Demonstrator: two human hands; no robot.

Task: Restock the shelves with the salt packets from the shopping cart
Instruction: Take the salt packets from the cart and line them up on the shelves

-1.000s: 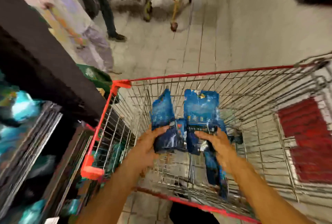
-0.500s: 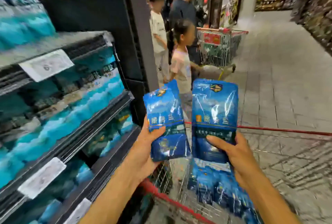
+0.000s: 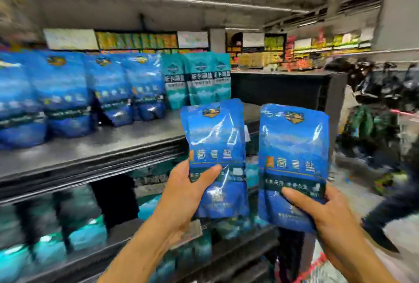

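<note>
My left hand (image 3: 183, 196) grips blue salt packets (image 3: 215, 146) by their lower part, held upright; a second packet edge shows behind the front one. My right hand (image 3: 322, 217) grips another upright blue salt packet (image 3: 293, 153), also with a second edge behind it. Both are raised in front of the right end of a dark upper shelf (image 3: 108, 144). Matching blue packets (image 3: 106, 87) stand in a row at the back of that shelf. The cart is almost out of view; only a red bit (image 3: 317, 264) shows low right.
Teal packets (image 3: 199, 78) stand to the right of the blue row. Lower shelves (image 3: 226, 255) hold more teal and blue packets. A black end panel (image 3: 285, 87) closes the shelf unit. Blurred dark figures (image 3: 385, 92) are in the aisle at right.
Both hands lifted the packets out of the cart and up to shelf height. My view swung up and left from the cart to the upper shelf.
</note>
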